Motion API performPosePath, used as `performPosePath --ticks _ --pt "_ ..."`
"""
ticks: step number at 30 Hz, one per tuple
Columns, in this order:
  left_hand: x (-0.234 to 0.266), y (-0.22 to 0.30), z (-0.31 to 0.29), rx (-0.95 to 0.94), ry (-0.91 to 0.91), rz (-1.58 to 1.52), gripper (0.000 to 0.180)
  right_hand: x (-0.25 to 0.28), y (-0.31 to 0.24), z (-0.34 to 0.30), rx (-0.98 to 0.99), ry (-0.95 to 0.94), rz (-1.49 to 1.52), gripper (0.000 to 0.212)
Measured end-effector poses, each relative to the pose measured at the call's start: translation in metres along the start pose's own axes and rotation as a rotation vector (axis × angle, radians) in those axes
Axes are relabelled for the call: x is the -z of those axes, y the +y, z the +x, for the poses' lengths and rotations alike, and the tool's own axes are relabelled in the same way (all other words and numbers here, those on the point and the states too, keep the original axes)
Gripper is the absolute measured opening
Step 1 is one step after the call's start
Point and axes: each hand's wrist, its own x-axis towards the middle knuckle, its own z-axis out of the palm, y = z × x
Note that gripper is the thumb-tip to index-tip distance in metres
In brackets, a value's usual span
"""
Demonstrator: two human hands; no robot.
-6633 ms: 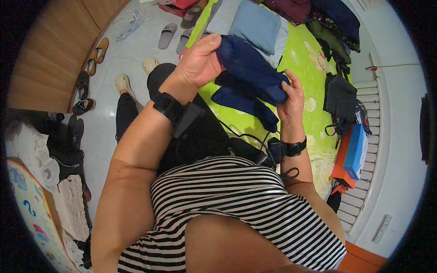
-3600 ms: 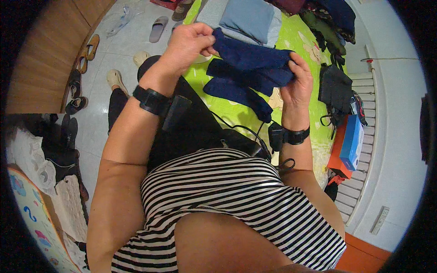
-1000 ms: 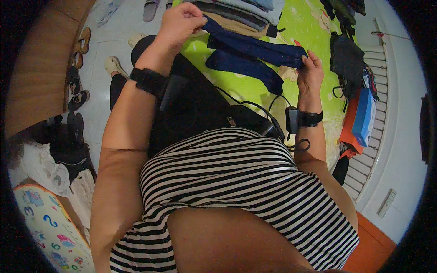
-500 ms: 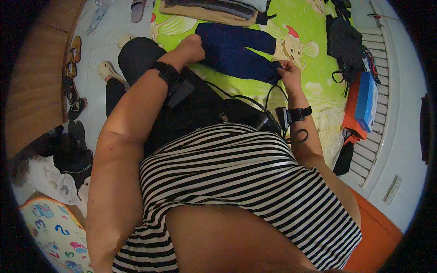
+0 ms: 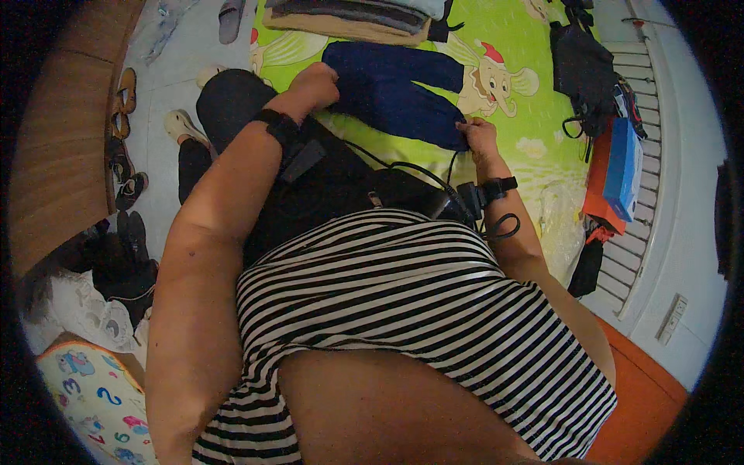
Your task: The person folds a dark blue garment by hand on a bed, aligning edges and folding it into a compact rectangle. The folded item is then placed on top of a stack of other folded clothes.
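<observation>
A pair of dark navy trousers (image 5: 380, 85) lies spread on a green cartoon-print mat (image 5: 535, 116), waist to the left and both legs pointing right. At the waist end my left hand (image 5: 315, 85) is closed on the fabric; its fingertips are mostly hidden. My right hand (image 5: 481, 137) pinches the hem of the nearer leg between thumb and fingers. The farther leg lies flat, with a narrow wedge of mat between the two legs.
Folded clothes (image 5: 349, 23) are stacked beyond the trousers. My black-clad leg (image 5: 232, 101) reaches along the left side. A black cable (image 5: 411, 167) loops near my right wrist. Bags and a blue box (image 5: 620, 170) stand by the right-hand rack; shoes (image 5: 128, 155) line the left.
Both hands have shifted a little left. My right hand has drawn the nearer leg's hem toward me, and the trousers have slid slightly left.
</observation>
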Motion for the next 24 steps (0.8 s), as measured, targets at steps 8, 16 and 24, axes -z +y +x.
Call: performPosePath --ticks 8,16,24 --pt "0.005 -0.014 0.007 0.21 -0.112 -0.502 0.015 0.006 -0.018 -0.009 0.048 -0.054 0.388 0.013" --pt "-0.002 -0.015 0.009 0.306 -0.007 -0.658 0.013 0.002 -0.017 -0.01 -0.126 -0.11 0.307 0.012" --pt "0.001 -0.021 0.006 0.328 0.122 -0.787 0.011 0.012 -0.03 -0.006 -0.033 -0.184 0.703 0.008"
